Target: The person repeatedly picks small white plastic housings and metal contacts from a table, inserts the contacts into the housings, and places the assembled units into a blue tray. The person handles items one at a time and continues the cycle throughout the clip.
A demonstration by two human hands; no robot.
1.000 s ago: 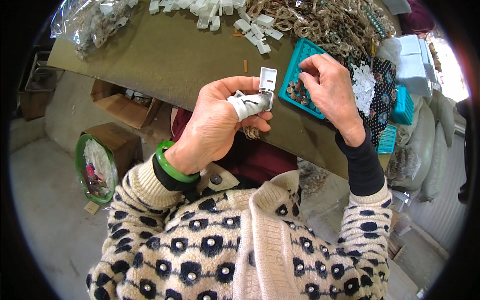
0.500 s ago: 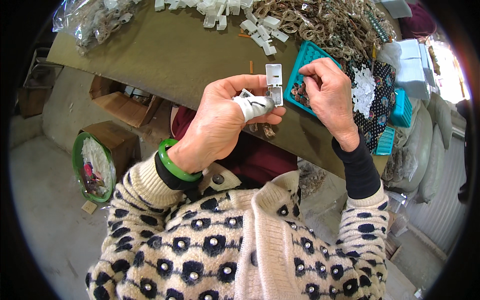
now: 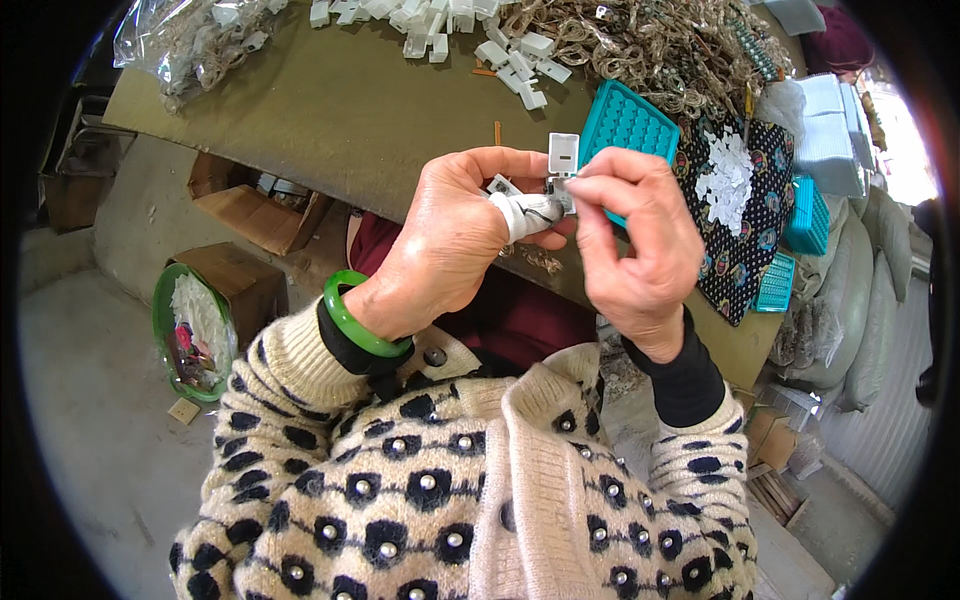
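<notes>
My left hand (image 3: 452,225) holds a small white plastic case (image 3: 563,150) with its lid standing up. One of its digits is wrapped in a white covering with a dark grey tip. A green bangle (image 3: 362,325) circles that wrist. My right hand (image 3: 645,245) is closed in a pinch right at the case's lower half; what lies between its fingertips is too small to make out. Just behind the right hand sits a teal tray (image 3: 630,122) with rows of round hollows, its near end hidden by that hand.
White plastic cases (image 3: 520,68) and a heap of tangled clear cords (image 3: 650,45) lie at the table's far side. White flat pieces (image 3: 727,178) rest on a dark patterned cloth (image 3: 745,265) to the right. A green basin (image 3: 165,335) and cardboard box (image 3: 265,215) are at left.
My right hand has left the round copper-coloured pieces in the teal tray and moved left and down to the white case. My left hand has shifted slightly right with the case.
</notes>
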